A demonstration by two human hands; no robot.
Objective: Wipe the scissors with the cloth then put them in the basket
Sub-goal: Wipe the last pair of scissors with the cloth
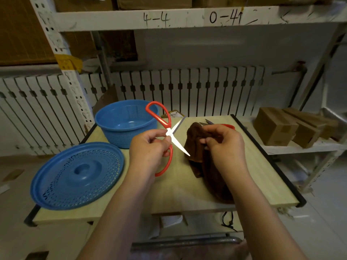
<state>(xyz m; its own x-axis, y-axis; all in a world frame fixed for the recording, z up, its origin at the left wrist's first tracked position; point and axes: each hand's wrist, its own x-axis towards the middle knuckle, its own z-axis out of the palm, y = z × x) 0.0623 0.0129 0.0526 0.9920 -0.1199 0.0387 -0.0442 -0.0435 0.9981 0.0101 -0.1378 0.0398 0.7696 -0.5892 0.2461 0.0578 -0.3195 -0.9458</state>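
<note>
My left hand [148,147] grips red-handled scissors [165,117] near the pivot and holds them above the table with the blades spread wide. One blade tip touches the brown cloth [195,147]. My right hand [223,143] pinches the cloth's upper part; the rest hangs down onto the table. The blue basket [110,117] stands empty at the table's far left. A second pair of scissors [228,126] with a red handle lies behind the cloth, mostly hidden.
A blue perforated lid [77,177] lies at the front left of the wooden table [259,166]. Cardboard boxes [277,126] sit on a shelf to the right. A white radiator [187,87] runs behind the table.
</note>
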